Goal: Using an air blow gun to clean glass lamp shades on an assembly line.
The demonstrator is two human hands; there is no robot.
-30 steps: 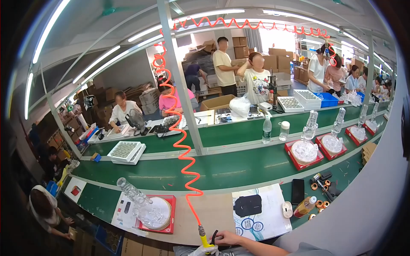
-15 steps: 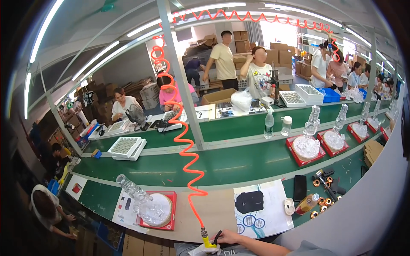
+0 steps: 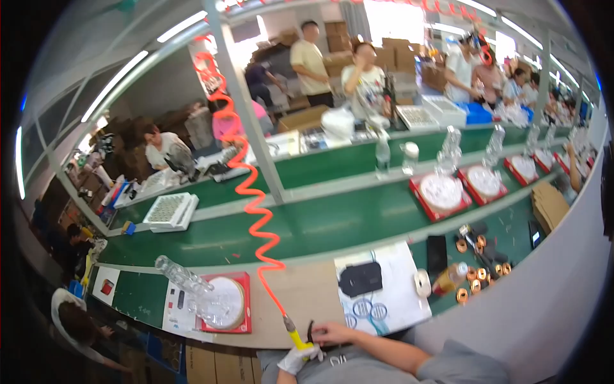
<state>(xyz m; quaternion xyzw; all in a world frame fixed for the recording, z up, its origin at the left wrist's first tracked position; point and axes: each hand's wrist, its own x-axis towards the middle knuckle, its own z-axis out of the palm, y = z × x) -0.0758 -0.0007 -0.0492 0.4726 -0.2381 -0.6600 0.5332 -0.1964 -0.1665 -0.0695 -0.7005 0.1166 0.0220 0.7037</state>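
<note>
Yellow tool (image 3: 295, 335) upright, tip down

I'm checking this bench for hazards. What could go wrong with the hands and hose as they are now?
The orange coiled hose hangs over the bench to the yellow-tipped tool in the gloved left hand; a tug might sweep it into the clear bottle. The bare right hand sits close to the tool tip and could get nicked.

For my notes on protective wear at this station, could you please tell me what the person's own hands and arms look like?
The left hand wears a white glove. The right hand is bare, with no glove, and its forearm is uncovered up to a grey short sleeve near the lower edge. I can make out no watch or ring, though the hands are small in this view.
</note>
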